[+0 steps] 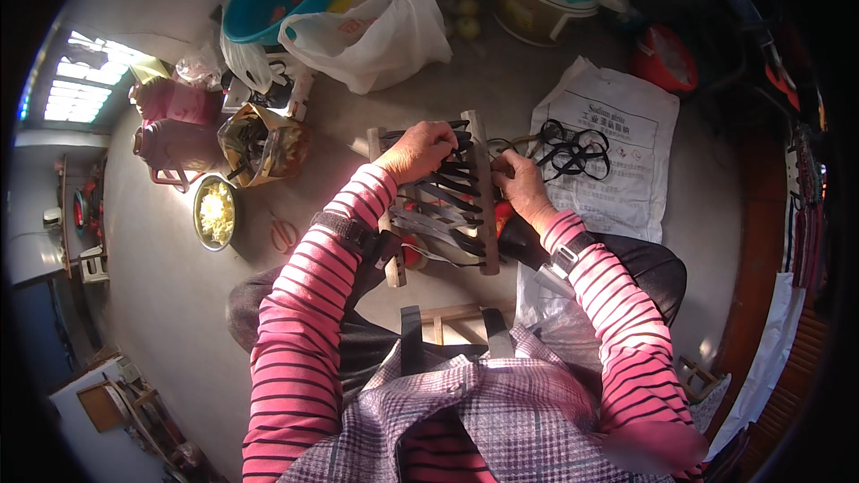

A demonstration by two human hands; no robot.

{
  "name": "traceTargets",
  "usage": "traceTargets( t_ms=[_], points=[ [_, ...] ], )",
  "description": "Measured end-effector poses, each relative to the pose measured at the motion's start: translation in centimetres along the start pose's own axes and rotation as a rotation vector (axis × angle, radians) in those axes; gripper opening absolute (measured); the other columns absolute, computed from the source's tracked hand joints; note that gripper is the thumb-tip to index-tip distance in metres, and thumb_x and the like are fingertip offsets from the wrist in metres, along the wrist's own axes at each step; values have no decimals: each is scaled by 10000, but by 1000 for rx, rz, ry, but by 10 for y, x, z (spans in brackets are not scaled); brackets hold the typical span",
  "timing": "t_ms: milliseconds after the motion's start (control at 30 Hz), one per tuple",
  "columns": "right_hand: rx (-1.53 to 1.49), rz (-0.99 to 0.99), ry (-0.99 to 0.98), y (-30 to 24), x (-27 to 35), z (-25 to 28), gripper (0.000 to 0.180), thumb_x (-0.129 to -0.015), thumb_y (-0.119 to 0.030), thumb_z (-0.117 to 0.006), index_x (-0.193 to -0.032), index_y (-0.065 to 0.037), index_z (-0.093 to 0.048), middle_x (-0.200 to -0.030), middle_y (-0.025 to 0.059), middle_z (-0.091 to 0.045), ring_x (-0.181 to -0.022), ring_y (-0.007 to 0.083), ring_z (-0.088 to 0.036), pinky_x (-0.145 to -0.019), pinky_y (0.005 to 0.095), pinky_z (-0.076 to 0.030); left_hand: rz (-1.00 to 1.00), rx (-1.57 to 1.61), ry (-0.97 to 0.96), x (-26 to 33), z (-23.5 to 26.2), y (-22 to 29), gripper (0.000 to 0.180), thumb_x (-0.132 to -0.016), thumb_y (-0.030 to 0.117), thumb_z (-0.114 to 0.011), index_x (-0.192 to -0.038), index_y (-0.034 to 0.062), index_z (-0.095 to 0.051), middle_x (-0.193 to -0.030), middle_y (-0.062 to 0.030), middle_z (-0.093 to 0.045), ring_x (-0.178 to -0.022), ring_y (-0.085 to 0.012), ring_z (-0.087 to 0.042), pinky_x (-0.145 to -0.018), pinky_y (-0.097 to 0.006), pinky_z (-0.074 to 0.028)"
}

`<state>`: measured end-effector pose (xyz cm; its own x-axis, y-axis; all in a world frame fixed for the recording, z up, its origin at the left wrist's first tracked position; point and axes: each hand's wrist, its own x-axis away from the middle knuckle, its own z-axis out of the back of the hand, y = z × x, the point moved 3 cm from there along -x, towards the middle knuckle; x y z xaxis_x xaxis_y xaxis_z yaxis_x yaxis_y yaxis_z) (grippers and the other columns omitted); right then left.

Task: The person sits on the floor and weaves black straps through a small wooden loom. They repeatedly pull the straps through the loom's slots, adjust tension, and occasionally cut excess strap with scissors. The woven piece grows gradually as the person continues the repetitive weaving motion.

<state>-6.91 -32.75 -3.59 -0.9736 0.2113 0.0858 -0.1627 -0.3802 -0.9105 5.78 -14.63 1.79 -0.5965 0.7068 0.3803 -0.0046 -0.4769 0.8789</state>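
A small wooden frame (484, 206) with two bars stands upright between my knees. Black strips (452, 192) run across it from bar to bar, some slanting and some grey with shine. My left hand (417, 152) lies over the upper left of the frame, its fingers closed together among the strips. Beside the right bar, my right hand (523, 186) has thumb and forefinger pinched on a thin black strip, which is partly hidden by the hand. Loose loops of black strip (574, 150) lie to the right on a printed white sack (631, 188).
Red-handled scissors (284, 236) and a bowl of pale yellow pieces (215, 213) rest on the floor at left. Behind them stand a gold bag (259, 145) and a white plastic bag (385, 40). A teal basin (240, 11), a lidded pot (528, 22) and a red bucket (665, 61) are farther back.
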Motion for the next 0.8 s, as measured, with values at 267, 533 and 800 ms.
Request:
traceTargets(
  t_ms=[267, 533, 800],
  points=[
    [-49, -135, -59, -9, 1, 3, 98, -837, -42, -637, -876, 9, -563, -748, 98, -641, -621, 189, -615, -551, 311, -484, -80, 44, -76, 5, -3, 7, 233, -777, 33, -562, -1004, 1, -603, -809, -2, -559, -690, -78, -505, -578, -236, -438],
    [25, -91, -71, -9, -4, 5, 112, -809, -56, -631, -871, 13, -568, -776, 143, -642, -719, 239, -637, -669, 343, -497, -45, 66, -87, 7, 2, 3, 301, -755, 2, -528, -1051, -3, -583, -873, -12, -566, -783, -90, -521, -686, -235, -460],
    [-12, 25, -70, 0, -5, 6, 166, -815, -72, -649, -966, -4, -638, -850, 151, -662, -807, 244, -644, -765, 326, -487, -178, -65, -7, 6, -7, 3, 293, -749, 44, -631, -1041, 29, -616, -870, -57, -598, -843, -151, -572, -812, -286, -470]
  ],
)
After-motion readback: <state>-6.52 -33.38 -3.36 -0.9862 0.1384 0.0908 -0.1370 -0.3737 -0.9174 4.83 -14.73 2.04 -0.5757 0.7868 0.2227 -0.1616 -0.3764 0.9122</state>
